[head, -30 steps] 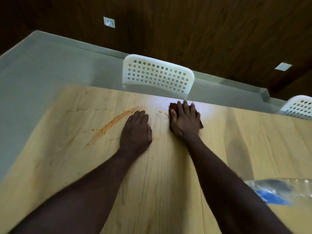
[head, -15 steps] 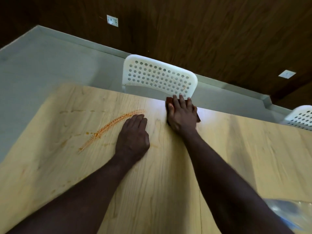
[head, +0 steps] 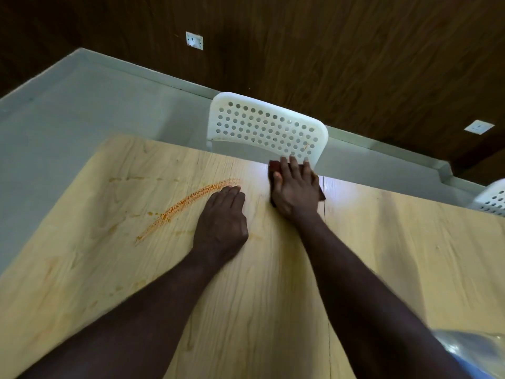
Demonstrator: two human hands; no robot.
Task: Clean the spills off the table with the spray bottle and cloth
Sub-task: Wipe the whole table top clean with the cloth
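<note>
Right hand (head: 296, 187) has pushed the cloth (head: 274, 166) to the far edge of the table (head: 410, 242), upper centre, fingers pressed flat on it. Left hand (head: 222, 217) rests flat, empty. Wiping underway; orange streak (head: 188, 203), centre-left, judged next.

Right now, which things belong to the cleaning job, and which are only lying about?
For the job: cloth under the right hand, orange spill, table, blurred bottle at near right.
Not for the job: white chair, second chair, wall sockets.
</note>
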